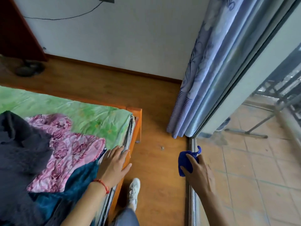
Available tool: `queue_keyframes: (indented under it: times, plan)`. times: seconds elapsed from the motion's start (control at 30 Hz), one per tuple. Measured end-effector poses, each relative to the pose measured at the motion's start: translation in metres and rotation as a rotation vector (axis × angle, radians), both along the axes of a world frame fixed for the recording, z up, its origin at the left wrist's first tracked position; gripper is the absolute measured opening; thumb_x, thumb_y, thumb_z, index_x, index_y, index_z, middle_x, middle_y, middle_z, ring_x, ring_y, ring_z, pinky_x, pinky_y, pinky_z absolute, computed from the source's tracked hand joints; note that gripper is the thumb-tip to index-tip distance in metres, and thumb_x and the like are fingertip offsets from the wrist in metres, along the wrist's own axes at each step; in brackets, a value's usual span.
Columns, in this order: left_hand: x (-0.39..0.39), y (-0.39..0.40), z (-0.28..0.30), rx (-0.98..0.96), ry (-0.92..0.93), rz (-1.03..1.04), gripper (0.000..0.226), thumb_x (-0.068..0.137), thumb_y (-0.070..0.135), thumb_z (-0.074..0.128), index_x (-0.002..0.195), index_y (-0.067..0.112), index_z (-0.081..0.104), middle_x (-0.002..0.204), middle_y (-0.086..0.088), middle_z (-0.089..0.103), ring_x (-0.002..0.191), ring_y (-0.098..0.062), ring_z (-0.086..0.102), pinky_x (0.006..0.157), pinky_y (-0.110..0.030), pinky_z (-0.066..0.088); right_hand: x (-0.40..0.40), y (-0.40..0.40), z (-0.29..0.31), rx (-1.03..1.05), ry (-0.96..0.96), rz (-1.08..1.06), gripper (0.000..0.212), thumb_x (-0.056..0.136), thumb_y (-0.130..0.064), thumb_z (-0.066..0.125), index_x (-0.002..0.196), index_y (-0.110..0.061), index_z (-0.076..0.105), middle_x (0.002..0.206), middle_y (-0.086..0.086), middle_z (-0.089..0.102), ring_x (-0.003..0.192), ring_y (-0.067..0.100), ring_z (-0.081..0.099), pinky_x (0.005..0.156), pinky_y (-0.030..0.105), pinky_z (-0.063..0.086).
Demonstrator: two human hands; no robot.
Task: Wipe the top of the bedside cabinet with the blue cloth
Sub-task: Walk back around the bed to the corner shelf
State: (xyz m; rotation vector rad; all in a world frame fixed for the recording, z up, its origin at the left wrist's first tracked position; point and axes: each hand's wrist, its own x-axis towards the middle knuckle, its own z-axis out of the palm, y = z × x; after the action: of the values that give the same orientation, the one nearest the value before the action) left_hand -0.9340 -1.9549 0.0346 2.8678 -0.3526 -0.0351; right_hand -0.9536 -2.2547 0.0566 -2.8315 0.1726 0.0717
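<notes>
Right hand [197,172] gripping bunched blue cloth [185,162], left hand [114,163] flat (fingers spread) on orange wooden bed frame [136,128], 1 white shoe [134,191] on bare wood floor [156,121] between bed and blue patterned curtain [198,82].

Home bedroom: bed [104,118] with sheet, curtain [200,79], balcony door [244,88].

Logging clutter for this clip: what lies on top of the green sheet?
A pink floral cloth, a dark fleece and teal fabric lie on the green sheet; anything beneath them is hidden.
</notes>
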Motion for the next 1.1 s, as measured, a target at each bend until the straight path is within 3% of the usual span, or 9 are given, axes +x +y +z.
queue_keyframes:
  times: [0.17,0.3,0.37,0.47,0.6,0.73,0.83,1.0,1.1]
  plan:
    - [0.110,-0.001,0.009,-0.033,-0.063,-0.039,0.047,0.069,0.020,0.080,0.108,-0.001,0.065,0.116,-0.023,0.062,0.108,-0.040,0.057,0.088,-0.054,0.045,0.107,0.007,0.004,-0.015,-0.015,0.004,0.048,0.082,-0.031,0.062,0.126,-0.019,0.048,0.116,0.011,0.050,0.087,0.033,0.056,0.064,0.034,0.047]
    - [0.199,0.002,0.017,-0.019,-0.093,-0.087,0.043,0.073,0.031,0.072,0.105,0.003,0.066,0.109,-0.020,0.066,0.101,-0.037,0.062,0.080,-0.051,0.051,0.183,0.018,0.015,-0.042,-0.040,0.011,0.049,0.081,-0.034,0.062,0.126,-0.019,0.049,0.114,0.011,0.051,0.084,0.032,0.058,0.062,0.033,0.046]
    - [0.239,0.001,0.019,-0.015,-0.059,-0.093,0.046,0.078,0.035,0.057,0.109,0.003,0.065,0.115,-0.019,0.063,0.107,-0.037,0.058,0.086,-0.052,0.048,0.219,0.020,0.021,-0.072,-0.045,0.013,0.052,0.082,-0.037,0.061,0.128,-0.019,0.047,0.113,0.010,0.051,0.084,0.031,0.058,0.063,0.033,0.045]
    - [0.289,-0.003,0.017,-0.056,-0.039,-0.066,0.046,0.083,0.031,0.061,0.120,0.003,0.059,0.129,-0.019,0.054,0.123,-0.037,0.046,0.099,-0.052,0.038,0.266,0.020,0.027,-0.079,-0.025,0.005,0.053,0.083,-0.039,0.059,0.129,-0.019,0.045,0.114,0.010,0.050,0.086,0.033,0.057,0.066,0.035,0.045]
    - [0.349,-0.017,0.021,-0.002,-0.067,-0.087,0.046,0.080,0.034,0.063,0.116,0.006,0.062,0.123,-0.015,0.060,0.116,-0.033,0.053,0.091,-0.049,0.046,0.331,0.009,0.030,-0.055,-0.042,0.040,0.051,0.080,-0.036,0.064,0.125,-0.015,0.050,0.109,0.014,0.052,0.080,0.036,0.057,0.067,0.039,0.046]
    - [0.397,-0.034,0.015,-0.002,-0.065,-0.030,0.049,0.086,0.036,0.060,0.127,0.010,0.054,0.136,-0.012,0.050,0.128,-0.029,0.041,0.102,-0.047,0.035,0.391,-0.005,0.029,-0.056,-0.077,0.083,0.049,0.074,-0.031,0.071,0.117,-0.013,0.057,0.101,0.016,0.055,0.070,0.036,0.058,0.059,0.036,0.045]
    - [0.440,-0.052,0.013,-0.014,-0.051,0.020,0.051,0.087,0.036,0.058,0.131,0.010,0.050,0.141,-0.011,0.044,0.132,-0.028,0.035,0.104,-0.045,0.031,0.450,-0.019,0.029,-0.039,-0.049,0.126,0.048,0.078,-0.034,0.066,0.120,-0.016,0.053,0.105,0.014,0.052,0.074,0.035,0.057,0.063,0.035,0.044]
    - [0.493,-0.069,0.022,0.016,-0.029,0.109,0.050,0.079,0.034,0.070,0.120,0.009,0.060,0.128,-0.013,0.057,0.118,-0.032,0.051,0.084,-0.044,0.051,0.528,-0.032,0.040,-0.043,-0.076,0.253,0.049,0.057,-0.024,0.084,0.100,-0.010,0.065,0.088,0.018,0.061,0.051,0.033,0.058,0.049,0.035,0.050]
    - [0.520,-0.075,0.028,0.002,-0.045,0.158,0.051,0.070,0.029,0.079,0.113,0.007,0.064,0.118,-0.014,0.062,0.105,-0.034,0.060,0.069,-0.041,0.056,0.570,-0.034,0.044,-0.076,-0.103,0.300,0.053,0.048,-0.025,0.088,0.095,-0.010,0.068,0.086,0.019,0.064,0.048,0.032,0.059,0.042,0.034,0.049]
